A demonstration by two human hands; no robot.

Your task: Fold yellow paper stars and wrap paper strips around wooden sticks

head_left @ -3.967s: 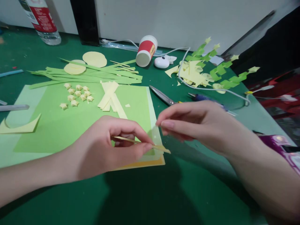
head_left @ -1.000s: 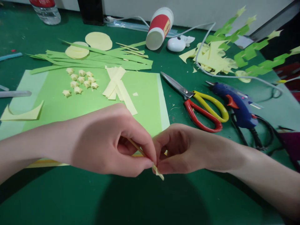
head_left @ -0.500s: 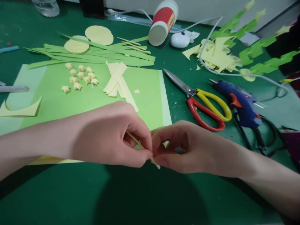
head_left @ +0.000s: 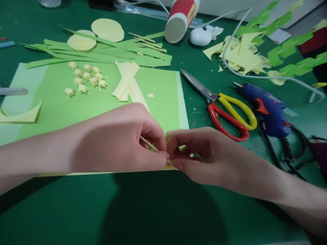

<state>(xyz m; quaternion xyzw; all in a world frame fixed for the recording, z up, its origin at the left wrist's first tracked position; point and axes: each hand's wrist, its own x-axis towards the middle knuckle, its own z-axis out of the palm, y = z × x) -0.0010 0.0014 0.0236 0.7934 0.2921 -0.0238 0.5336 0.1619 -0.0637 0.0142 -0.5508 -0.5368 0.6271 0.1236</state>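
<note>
My left hand point(head_left: 122, 143) is closed, pinching a thin pale wooden stick point(head_left: 149, 143) between thumb and fingertips. The stick slants down to the right. My right hand point(head_left: 212, 158) meets it there, thumb and index fingertip pinched at the stick's lower end, which they partly hide. Both hands are over the front edge of a green paper sheet point(head_left: 166, 98). Just beyond my left hand lie crossed pale yellow paper strips point(head_left: 127, 80) and several small folded paper stars point(head_left: 87, 68).
Scissors point(head_left: 212, 97) with red and yellow handles lie right of the sheet, beside a blue glue gun point(head_left: 268, 109). Green paper strips point(head_left: 102, 56), yellow paper circles point(head_left: 108, 30), a tipped paper cup point(head_left: 178, 25) and yellow scraps point(head_left: 245, 56) lie farther back. A white cable point(head_left: 255, 77) crosses the right side.
Both hands still pinch the stick, and less of its lower end shows past my right fingers. The whole view has shifted slightly, with the table things higher in the picture.
</note>
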